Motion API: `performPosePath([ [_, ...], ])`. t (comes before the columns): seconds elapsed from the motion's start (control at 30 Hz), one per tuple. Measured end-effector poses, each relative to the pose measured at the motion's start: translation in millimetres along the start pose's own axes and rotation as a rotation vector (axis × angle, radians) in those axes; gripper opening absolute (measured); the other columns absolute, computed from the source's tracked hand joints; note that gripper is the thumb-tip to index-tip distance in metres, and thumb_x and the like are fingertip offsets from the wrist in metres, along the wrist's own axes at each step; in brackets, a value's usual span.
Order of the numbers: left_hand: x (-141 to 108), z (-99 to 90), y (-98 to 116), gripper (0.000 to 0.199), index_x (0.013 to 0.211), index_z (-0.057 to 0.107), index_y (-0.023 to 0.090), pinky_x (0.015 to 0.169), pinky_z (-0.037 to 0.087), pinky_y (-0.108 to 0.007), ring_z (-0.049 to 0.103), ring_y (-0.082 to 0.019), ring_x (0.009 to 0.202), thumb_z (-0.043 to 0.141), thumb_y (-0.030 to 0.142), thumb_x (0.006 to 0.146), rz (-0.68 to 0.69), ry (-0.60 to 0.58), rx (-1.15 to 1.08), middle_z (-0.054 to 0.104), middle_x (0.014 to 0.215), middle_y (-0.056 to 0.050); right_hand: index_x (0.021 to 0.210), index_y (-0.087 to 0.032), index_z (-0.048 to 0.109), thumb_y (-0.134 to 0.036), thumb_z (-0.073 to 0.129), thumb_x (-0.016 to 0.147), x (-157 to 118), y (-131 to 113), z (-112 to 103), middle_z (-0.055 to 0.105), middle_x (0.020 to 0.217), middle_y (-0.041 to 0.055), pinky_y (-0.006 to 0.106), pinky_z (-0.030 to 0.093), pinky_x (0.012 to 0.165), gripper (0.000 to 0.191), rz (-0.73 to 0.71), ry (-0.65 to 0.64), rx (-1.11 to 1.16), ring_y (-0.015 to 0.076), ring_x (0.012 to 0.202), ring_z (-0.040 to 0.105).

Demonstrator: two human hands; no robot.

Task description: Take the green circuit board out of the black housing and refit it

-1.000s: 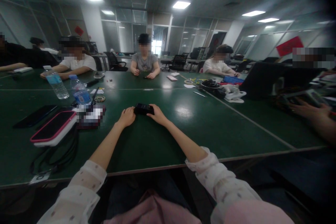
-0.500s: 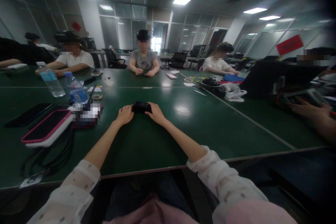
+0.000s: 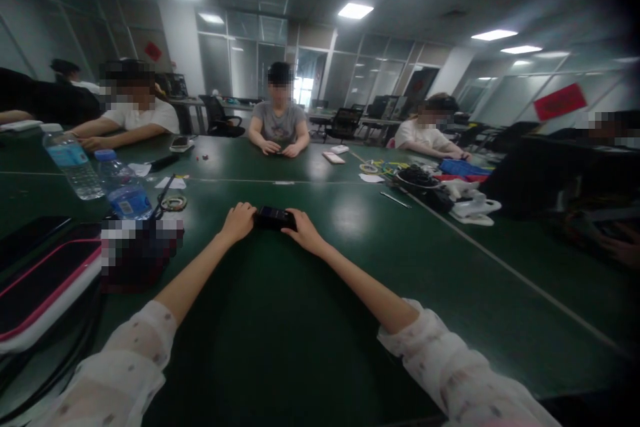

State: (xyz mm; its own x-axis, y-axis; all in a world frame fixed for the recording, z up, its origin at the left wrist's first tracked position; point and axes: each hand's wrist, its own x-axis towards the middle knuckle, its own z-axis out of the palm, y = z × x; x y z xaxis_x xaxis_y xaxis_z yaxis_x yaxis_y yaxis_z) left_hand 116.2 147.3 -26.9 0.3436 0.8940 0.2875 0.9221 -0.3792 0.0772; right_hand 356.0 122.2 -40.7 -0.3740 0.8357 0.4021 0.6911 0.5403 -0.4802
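A small black box-shaped device point(image 3: 275, 217) with a dark panel on its upper face rests on the green table point(image 3: 280, 320), straight ahead of me. My left hand point(image 3: 239, 221) grips its left end with the fingers curled against the side. At the opposite end, my right hand point(image 3: 303, 231) is closed on the right side, thumb towards me. Both arms reach far forward over the tabletop. What kind of device it is cannot be made out.
Two water bottles point(image 3: 123, 190) stand on the left, near a pink-rimmed phone point(image 3: 50, 280) and black cables. A tape roll point(image 3: 174, 203) lies beyond. On the right are a pen point(image 3: 395, 199), dark cables point(image 3: 417, 177) and a white object point(image 3: 475, 209). Several people sit around the table.
My view has moved forward over the table, so its near edge has mostly left the picture and the left-hand items sit further left. Both hands stay on the black device.
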Motion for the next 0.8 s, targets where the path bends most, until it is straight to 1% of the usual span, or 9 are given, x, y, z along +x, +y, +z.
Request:
performPosePath([
  [0.1, 23.0, 9.5, -5.0, 0.026, 0.104, 0.062, 0.017, 0.083, 0.047, -0.033, 0.055, -0.022, 0.103, 0.044, 0.01, 0.088, -0.035, -0.011, -0.016, 0.06, 0.111, -0.01, 0.131, -0.018, 0.043, -0.029, 0.068, 0.081, 16.0, 10.0, -2.1, 0.055, 0.126, 0.0132, 0.047, 0.045, 0.099, 0.056, -0.039, -0.014, -0.003, 0.0255, 0.116, 0.052],
  [0.23, 48.4, 17.7, -14.1, 0.022, 0.097, 0.062, 0.015, 0.079, 0.047, -0.03, 0.059, -0.02, 0.093, 0.046, 0.008, 0.086, 0.043, -0.03, -0.023, 0.063, 0.098, -0.009, 0.131, -0.019, 0.043, -0.031, 0.067, 0.082, 30.5, 21.6, -1.6, 0.055, 0.126, 0.0124, 0.049, 0.045, 0.099, 0.056, -0.019, -0.002, 0.003, 0.0262, 0.116, 0.052],
  [0.33, 60.0, 22.8, -20.1, 0.019, 0.095, 0.062, 0.016, 0.076, 0.048, -0.03, 0.06, -0.02, 0.088, 0.045, 0.011, 0.088, 0.066, -0.052, -0.044, 0.064, 0.091, -0.008, 0.133, -0.019, 0.042, -0.032, 0.066, 0.083, 34.1, 26.1, -0.5, 0.053, 0.128, 0.0123, 0.05, 0.044, 0.1, 0.057, 0.013, -0.005, 0.037, 0.0263, 0.118, 0.051],
  [0.4, 63.7, 26.3, -22.4, 0.019, 0.094, 0.062, 0.016, 0.075, 0.048, -0.029, 0.06, -0.019, 0.087, 0.044, 0.011, 0.088, 0.048, -0.034, -0.06, 0.063, 0.091, -0.007, 0.133, -0.02, 0.041, -0.032, 0.066, 0.083, 34.6, 26.8, -1.0, 0.052, 0.13, 0.0121, 0.05, 0.043, 0.103, 0.057, 0.031, -0.014, 0.072, 0.026, 0.12, 0.05],
  [0.5, 65.2, 30.0, -23.7, 0.016, 0.093, 0.061, 0.016, 0.075, 0.048, -0.029, 0.06, -0.018, 0.085, 0.046, 0.012, 0.088, 0.048, -0.039, -0.079, 0.063, 0.092, -0.007, 0.133, -0.021, 0.041, -0.032, 0.066, 0.083, 34.7, 26.7, -2.6, 0.052, 0.129, 0.0117, 0.05, 0.043, 0.102, 0.057, 0.075, -0.035, 0.125, 0.0253, 0.119, 0.051],
  [0.67, 65.7, 30.8, -23.5, 0.017, 0.097, 0.06, 0.016, 0.074, 0.047, -0.029, 0.058, -0.018, 0.086, 0.046, 0.011, 0.088, 0.063, -0.052, -0.066, 0.062, 0.095, -0.006, 0.133, -0.024, 0.042, -0.031, 0.067, 0.082, 35.3, 29.0, -2.3, 0.054, 0.128, 0.0097, 0.051, 0.044, 0.102, 0.057, 0.073, -0.018, 0.169, 0.0254, 0.119, 0.052],
  [0.8, 67.5, 31.4, -24.0, 0.017, 0.094, 0.06, 0.017, 0.075, 0.046, -0.03, 0.058, -0.019, 0.086, 0.045, 0.011, 0.088, 0.045, -0.07, -0.048, 0.062, 0.094, -0.006, 0.138, -0.027, 0.037, -0.031, 0.068, 0.081, 34.4, 31.7, 0.3, 0.053, 0.129, 0.0095, 0.053, 0.045, 0.101, 0.065, 0.108, -0.006, 0.202, 0.0271, 0.12, 0.052],
])
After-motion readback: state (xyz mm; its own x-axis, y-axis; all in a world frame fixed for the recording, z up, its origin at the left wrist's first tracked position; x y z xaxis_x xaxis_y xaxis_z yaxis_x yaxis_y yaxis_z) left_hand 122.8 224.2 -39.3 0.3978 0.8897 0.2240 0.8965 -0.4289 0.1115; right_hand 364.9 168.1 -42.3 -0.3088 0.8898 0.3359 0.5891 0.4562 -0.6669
